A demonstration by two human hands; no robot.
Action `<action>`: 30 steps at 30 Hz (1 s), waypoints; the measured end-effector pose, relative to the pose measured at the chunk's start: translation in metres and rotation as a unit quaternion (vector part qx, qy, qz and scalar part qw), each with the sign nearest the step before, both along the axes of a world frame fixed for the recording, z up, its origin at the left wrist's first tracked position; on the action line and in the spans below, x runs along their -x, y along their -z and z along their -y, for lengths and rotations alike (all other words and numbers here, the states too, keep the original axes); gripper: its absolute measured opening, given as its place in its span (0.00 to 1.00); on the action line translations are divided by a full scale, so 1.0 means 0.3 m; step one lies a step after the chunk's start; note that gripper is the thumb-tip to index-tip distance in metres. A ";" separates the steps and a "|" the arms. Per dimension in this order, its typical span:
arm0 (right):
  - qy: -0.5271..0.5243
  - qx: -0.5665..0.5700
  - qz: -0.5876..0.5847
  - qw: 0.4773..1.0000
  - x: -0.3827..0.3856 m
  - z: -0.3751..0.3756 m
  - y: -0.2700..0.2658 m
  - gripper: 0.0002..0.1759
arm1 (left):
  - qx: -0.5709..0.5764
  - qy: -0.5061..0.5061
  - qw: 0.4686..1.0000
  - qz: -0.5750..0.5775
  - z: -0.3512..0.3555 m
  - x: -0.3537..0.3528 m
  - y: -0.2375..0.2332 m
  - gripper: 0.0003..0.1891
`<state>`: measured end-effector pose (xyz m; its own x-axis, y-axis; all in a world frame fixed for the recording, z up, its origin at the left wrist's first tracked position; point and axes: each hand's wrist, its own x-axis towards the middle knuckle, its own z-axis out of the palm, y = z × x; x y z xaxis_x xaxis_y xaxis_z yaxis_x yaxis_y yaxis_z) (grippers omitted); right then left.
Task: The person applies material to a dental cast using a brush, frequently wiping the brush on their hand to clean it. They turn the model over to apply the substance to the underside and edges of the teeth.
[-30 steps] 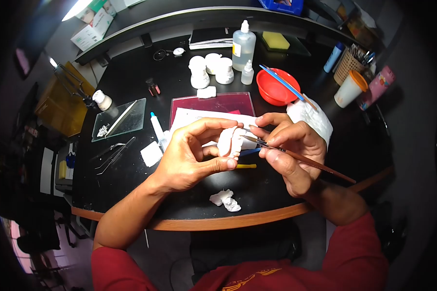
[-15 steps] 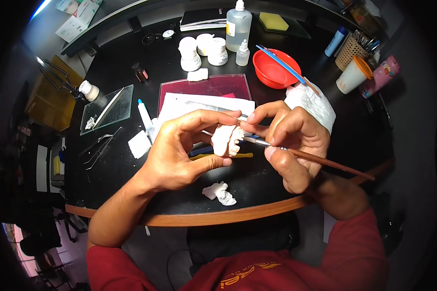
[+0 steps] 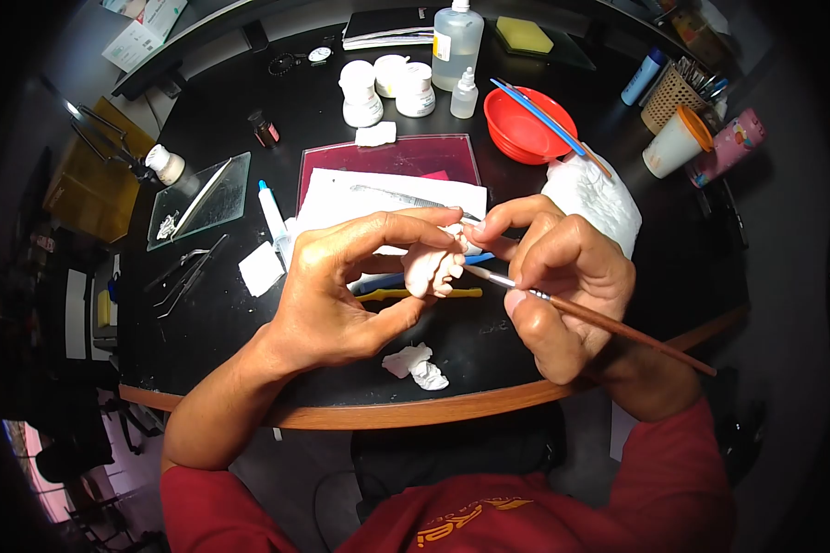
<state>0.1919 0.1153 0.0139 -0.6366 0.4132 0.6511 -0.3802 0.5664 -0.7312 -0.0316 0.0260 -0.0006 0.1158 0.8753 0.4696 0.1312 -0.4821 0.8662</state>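
the left hand (image 3: 318,290) pinches a pale tooth model (image 3: 426,269) between raised fingertips and the thumb beneath, holding it above the desk (image 3: 387,417), inward from the middle of its front edge. the right hand (image 3: 567,267) pinches a brown-handled brush (image 3: 618,324) between thumb and fingers, the tip pointing at the toothed side; whether the bristles touch the model is hard to tell from here. a yellow tool (image 3: 461,294) lies below the model, and a crumpled tissue (image 3: 420,367) sits nearer the front edge. tweezers (image 3: 194,269) and a glass plate (image 3: 226,194) lie toward the desk's left edge. three white jars (image 3: 392,76) stand toward the back edge, with a red bowl (image 3: 503,138) to their right, a blue-handled brush (image 3: 539,118) resting across it.
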 end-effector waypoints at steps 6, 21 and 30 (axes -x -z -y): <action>0.000 -0.006 0.007 1.000 0.000 0.005 -0.004 0.06 | 0.013 -0.010 1.000 0.018 0.005 -0.009 0.007 0.26; 0.011 0.000 0.026 1.000 0.001 0.008 -0.009 0.06 | -0.022 -0.023 0.999 -0.025 -0.002 -0.011 0.004 0.27; 0.023 -0.028 0.025 0.999 0.006 0.000 -0.008 0.07 | -0.038 -0.031 0.998 -0.040 -0.003 -0.006 0.006 0.27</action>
